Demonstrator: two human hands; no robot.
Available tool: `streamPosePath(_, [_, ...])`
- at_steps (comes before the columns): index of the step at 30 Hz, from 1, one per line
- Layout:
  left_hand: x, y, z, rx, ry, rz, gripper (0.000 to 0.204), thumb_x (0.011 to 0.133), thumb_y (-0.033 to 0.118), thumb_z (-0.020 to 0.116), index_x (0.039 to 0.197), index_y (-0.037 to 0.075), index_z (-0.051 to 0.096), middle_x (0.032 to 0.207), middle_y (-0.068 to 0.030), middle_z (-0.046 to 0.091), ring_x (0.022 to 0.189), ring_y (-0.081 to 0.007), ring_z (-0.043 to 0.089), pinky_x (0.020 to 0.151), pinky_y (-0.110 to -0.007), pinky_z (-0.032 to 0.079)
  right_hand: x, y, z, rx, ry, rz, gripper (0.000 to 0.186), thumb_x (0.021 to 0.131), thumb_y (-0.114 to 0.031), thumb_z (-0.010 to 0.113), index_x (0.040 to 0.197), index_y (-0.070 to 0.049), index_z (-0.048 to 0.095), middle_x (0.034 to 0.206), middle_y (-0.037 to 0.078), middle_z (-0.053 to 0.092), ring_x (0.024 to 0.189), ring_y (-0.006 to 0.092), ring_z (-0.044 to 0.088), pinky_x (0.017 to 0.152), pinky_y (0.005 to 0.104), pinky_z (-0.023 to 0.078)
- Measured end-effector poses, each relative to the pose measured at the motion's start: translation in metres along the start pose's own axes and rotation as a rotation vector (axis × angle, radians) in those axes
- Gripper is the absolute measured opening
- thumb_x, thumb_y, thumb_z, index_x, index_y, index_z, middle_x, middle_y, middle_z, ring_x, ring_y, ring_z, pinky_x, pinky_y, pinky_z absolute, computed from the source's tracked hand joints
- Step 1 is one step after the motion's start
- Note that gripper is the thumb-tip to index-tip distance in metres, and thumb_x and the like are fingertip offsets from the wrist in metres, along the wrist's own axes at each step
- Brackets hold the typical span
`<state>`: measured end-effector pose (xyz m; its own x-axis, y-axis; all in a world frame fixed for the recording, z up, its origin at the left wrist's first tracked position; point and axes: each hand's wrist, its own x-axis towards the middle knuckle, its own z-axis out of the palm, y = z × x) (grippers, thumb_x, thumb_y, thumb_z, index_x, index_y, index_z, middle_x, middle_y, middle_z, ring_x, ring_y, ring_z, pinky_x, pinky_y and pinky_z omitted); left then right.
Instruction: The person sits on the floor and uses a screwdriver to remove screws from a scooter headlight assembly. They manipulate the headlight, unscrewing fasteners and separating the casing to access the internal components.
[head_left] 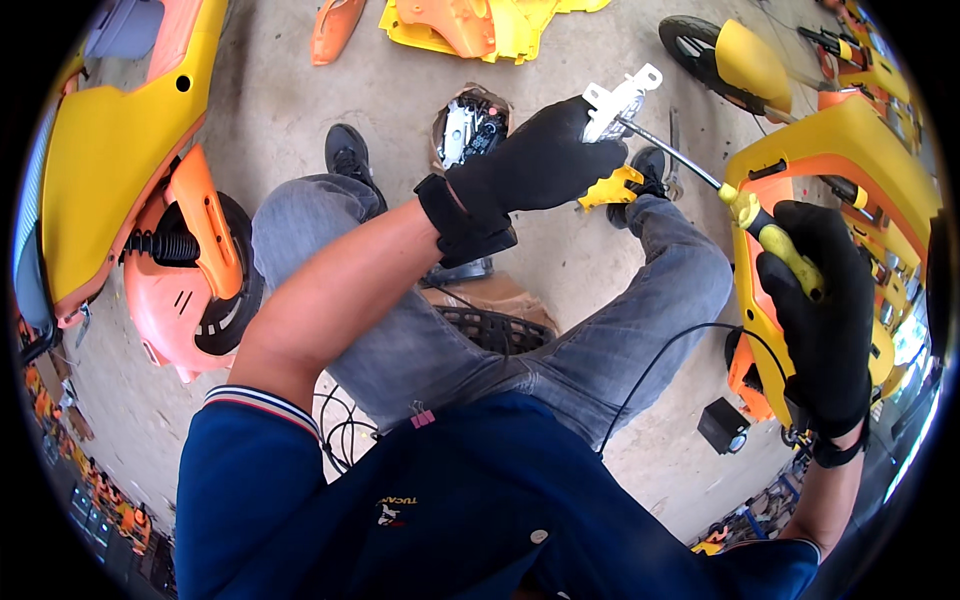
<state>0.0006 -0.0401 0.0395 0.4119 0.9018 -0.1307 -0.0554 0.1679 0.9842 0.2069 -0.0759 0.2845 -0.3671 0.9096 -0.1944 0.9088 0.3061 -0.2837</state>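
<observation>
My left hand (545, 158), in a black glove, is closed around a small white part with a flat bracket and a clear, lens-like face (612, 112). It holds this part out ahead, above the floor between my feet. My gloved right hand (825, 310) grips a screwdriver (680, 160) by its yellow and black handle. The long metal shaft slants up and left, and its tip meets the white part at the bracket's lower edge; the exact contact is too small to make out. Just under my left hand is a yellow plastic piece (612, 188), beside my right shoe.
A torn-open box (440, 128) of small hardware lies near my left shoe. Yellow and orange vehicle bodies flank me, left (120, 190) and right (850, 150). Yellow panels (520, 30) lie far ahead. A wrench (673, 185), a black box (722, 425) and loose cables (345, 430) are on the floor.
</observation>
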Motion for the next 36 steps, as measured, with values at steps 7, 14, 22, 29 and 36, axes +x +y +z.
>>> streamPosePath(7, [-0.004, 0.007, 0.006, -0.242, 0.041, 0.111, 0.034, 0.097, 0.018, 0.064, 0.125, 0.001, 0.055, 0.103, -0.0064, 0.067, 0.088, -0.0103, 0.063, 0.080, -0.025, 0.052, -0.005, 0.004, 0.021, -0.273, 0.056, -0.159, 0.038, 0.085, -0.008, 0.075, 0.121, -0.004, 0.063, 0.098, 0.016, 0.068, 0.088, 0.0298, 0.067, 0.077, 0.0357, 0.054])
streamPosePath(14, [-0.002, 0.004, -0.006, -0.601, -0.042, -0.065, 0.033, 0.098, 0.017, 0.063, 0.125, -0.001, 0.055, 0.110, -0.0093, 0.068, 0.098, -0.0146, 0.067, 0.088, -0.028, 0.054, 0.001, 0.010, 0.028, -0.018, 0.041, -0.083, 0.030, 0.092, -0.007, 0.067, 0.122, -0.003, 0.061, 0.094, 0.014, 0.067, 0.083, 0.0242, 0.066, 0.075, 0.0341, 0.053])
streamPosePath(22, [0.004, 0.004, 0.003, -0.927, -0.227, -0.074, 0.052, 0.102, 0.022, 0.054, 0.147, 0.004, 0.037, 0.135, -0.0114, 0.057, 0.114, -0.0183, 0.062, 0.094, -0.034, 0.055, 0.018, 0.016, 0.093, 1.107, 0.149, 0.338, 0.026, 0.095, -0.017, 0.065, 0.116, -0.002, 0.059, 0.092, 0.002, 0.061, 0.077, 0.0071, 0.056, 0.070, 0.0227, 0.047])
streamPosePath(29, [0.001, 0.003, 0.006, -0.992, -0.233, -0.040, 0.050, 0.105, 0.026, 0.050, 0.148, 0.005, 0.037, 0.137, -0.0086, 0.055, 0.116, -0.0162, 0.060, 0.097, -0.034, 0.052, 0.042, 0.012, 0.162, 1.091, 0.256, 0.277, 0.021, 0.095, -0.012, 0.065, 0.113, -0.004, 0.056, 0.089, -0.001, 0.055, 0.078, 0.0051, 0.052, 0.065, 0.0218, 0.045])
streamPosePath(36, [-0.007, 0.012, 0.003, -0.861, -0.273, 0.005, 0.043, 0.103, 0.024, 0.054, 0.137, -0.003, 0.052, 0.127, -0.0082, 0.062, 0.115, -0.0124, 0.059, 0.101, -0.028, 0.047, 0.042, 0.009, 0.165, 1.167, 0.180, 0.285, 0.044, 0.092, -0.006, 0.064, 0.133, 0.000, 0.051, 0.103, 0.000, 0.058, 0.088, 0.0066, 0.057, 0.074, 0.0227, 0.048])
